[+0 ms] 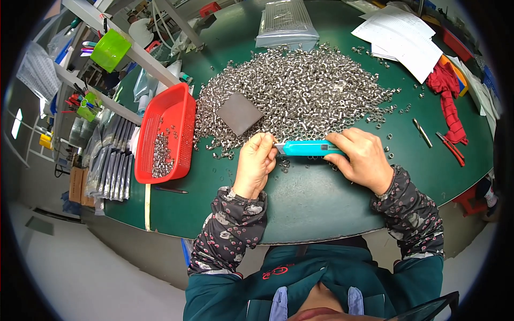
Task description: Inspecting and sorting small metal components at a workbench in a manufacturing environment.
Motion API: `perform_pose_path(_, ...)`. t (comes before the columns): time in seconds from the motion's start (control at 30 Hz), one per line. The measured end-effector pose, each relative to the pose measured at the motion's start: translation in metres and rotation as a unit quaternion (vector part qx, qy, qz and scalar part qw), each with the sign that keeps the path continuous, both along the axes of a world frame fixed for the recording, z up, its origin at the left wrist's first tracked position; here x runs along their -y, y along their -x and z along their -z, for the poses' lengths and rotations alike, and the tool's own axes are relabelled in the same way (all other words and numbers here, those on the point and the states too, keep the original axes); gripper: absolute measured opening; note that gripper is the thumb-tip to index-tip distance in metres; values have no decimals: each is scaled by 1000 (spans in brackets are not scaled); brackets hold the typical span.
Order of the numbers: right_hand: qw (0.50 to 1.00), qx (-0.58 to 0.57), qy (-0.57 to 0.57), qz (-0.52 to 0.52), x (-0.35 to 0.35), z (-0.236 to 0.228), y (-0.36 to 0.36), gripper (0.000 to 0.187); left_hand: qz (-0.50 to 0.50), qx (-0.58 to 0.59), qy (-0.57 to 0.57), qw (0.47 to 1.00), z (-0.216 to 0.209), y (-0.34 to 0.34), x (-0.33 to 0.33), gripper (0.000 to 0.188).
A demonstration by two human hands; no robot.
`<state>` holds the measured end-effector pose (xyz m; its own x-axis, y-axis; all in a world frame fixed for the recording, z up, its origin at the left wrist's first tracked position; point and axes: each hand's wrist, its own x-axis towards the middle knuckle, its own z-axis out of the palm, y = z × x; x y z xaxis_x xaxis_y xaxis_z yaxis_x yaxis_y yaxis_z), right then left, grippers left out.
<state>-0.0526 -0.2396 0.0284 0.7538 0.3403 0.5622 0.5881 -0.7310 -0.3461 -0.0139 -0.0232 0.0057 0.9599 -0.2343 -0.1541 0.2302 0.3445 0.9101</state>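
Observation:
My right hand [362,159] grips a turquoise utility knife [306,148] by its rear end, holding it level in front of me. The blade end points left and meets the fingertips of my left hand [256,165]. Those fingers are pinched together by the tip; a small thing between them is too hidden to name. Just beyond both hands spreads a large heap of small shiny metal rings [300,96]. On the heap's near left part lies a dark grey square block [239,113], close to my left hand.
Left of the heap stands a red plastic basket [184,144] with some metal rings in it. A pencil [171,189] lies near it. To the right are a metal rod [422,132], red-handled pliers [451,149], a red cloth [454,115] and papers [399,37]. Plastic-bagged tubes [286,24] lie behind.

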Motion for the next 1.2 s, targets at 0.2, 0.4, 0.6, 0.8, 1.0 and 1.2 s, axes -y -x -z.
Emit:
perform_pose_path(0.2,1000,18,8,2,1,-2,0,26,9,-19,-19,1000,-2,-1,-1,17)
perform_pose_path(0.4,999,34,27,2,2,-4,0,27,59,-45,-24,997,-3,-3,-7,18)
perform_pose_path(0.6,997,56,62,-3,5,-7,-1,30,112,-46,-45,992,-7,-5,-11,19)
perform_pose_path(0.8,992,82,95,-3,7,-9,-1,32,136,-70,-75,985,-7,-7,-13,18)
perform_pose_path(1.0,988,104,115,-4,8,-15,1,30,159,-76,-89,980,-5,-8,-15,17)
perform_pose_path(1.2,984,123,131,-4,9,-19,2,27,189,-82,-126,970,-6,-8,-16,16)
